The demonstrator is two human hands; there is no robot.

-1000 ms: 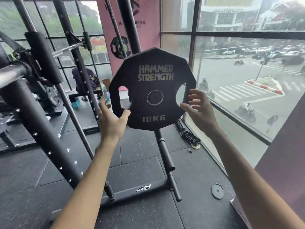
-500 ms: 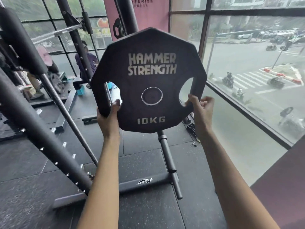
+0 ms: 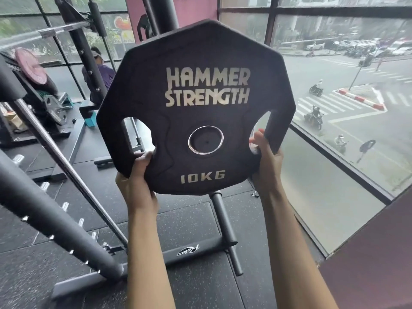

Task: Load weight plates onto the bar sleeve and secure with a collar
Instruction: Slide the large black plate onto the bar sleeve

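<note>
A black many-sided 10 kg weight plate [image 3: 200,63] marked HAMMER STRENGTH fills the middle of the view, upright and facing me. Through its centre hole I see the end of a storage peg. My left hand [image 3: 136,181] grips the plate at the lower edge of its left handle cut-out. At the right handle cut-out my right hand [image 3: 265,159] grips it, fingers curled through the opening. A steel barbell [image 3: 42,34] lies across the rack at upper left. No collar is visible.
Black slanted rack posts [image 3: 55,224] with pegs cross the left side. The plate tree's base bar [image 3: 189,253] and lower pegs [image 3: 225,228] stand on the rubber floor below the plate. A large window [image 3: 334,130] runs along the right. A person [image 3: 98,72] sits behind the rack.
Both hands have closed on the plate's handle cut-outs. The plate now looks larger and closer to me than before.
</note>
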